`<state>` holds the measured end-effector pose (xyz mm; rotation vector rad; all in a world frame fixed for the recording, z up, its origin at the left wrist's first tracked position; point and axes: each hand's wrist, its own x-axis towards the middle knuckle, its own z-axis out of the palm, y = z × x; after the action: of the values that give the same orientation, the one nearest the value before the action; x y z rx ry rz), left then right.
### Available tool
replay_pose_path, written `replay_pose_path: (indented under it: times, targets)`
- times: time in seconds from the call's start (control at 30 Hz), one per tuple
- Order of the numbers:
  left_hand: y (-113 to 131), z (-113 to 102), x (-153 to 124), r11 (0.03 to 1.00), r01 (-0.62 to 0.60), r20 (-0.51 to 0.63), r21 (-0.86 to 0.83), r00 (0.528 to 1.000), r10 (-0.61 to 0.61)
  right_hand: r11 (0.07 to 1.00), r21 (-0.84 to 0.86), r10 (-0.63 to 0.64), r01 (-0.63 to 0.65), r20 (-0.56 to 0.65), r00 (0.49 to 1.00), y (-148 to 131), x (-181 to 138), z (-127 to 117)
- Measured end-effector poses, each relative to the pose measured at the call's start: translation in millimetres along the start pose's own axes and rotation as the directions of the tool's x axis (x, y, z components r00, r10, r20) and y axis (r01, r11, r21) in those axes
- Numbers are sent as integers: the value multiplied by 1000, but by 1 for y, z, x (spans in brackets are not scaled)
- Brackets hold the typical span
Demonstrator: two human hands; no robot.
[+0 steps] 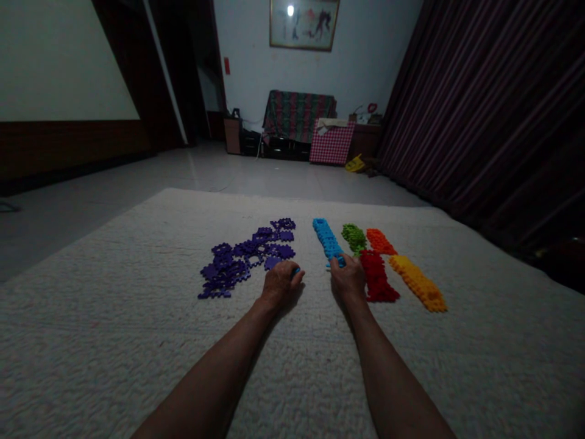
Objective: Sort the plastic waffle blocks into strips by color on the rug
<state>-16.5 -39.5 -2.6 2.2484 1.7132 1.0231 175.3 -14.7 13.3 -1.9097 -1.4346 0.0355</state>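
Note:
My left hand point(282, 284) is closed, and a bit of a blue toothed plastic piece point(296, 271) shows between its thumb and fingers. At the near end of a row of blue toothed pieces point(325, 236), my right hand point(349, 279) pinches a blue piece point(337, 262); the fingers hide part of it. Purple toothed pieces point(247, 250), flat and loosely heaped, lie just beyond and left of my left hand. Close to the right of my right hand is a stack of red pieces point(377, 274).
Green pieces point(354, 238), orange pieces point(380, 241) and a long yellow row point(418, 283) lie at the right. All rest on a pale quilted cover point(137, 341). Beyond its far edge are a tiled floor point(201, 171), cloth-covered furniture point(299, 116) and a dark curtain point(448, 97).

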Motion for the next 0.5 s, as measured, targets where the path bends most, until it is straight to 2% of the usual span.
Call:
replay_pose_path:
  times: [0.13, 0.37, 0.5]
  targets:
    - [-2, 1, 0, 1000, -10, -8, -17, 1000, 9, 998, -59, -17, 18, 24, 1000, 3, -2, 2]
    - [-7, 9, 1, 994, -31, -89, -109, 996, 21, 997, 51, -44, 49, -98, 994, 2, -1, 9]
    - [-7, 9, 1, 993, -35, -89, -116, 996, 25, 998, 45, -46, 50, -84, 995, -2, -4, 7]
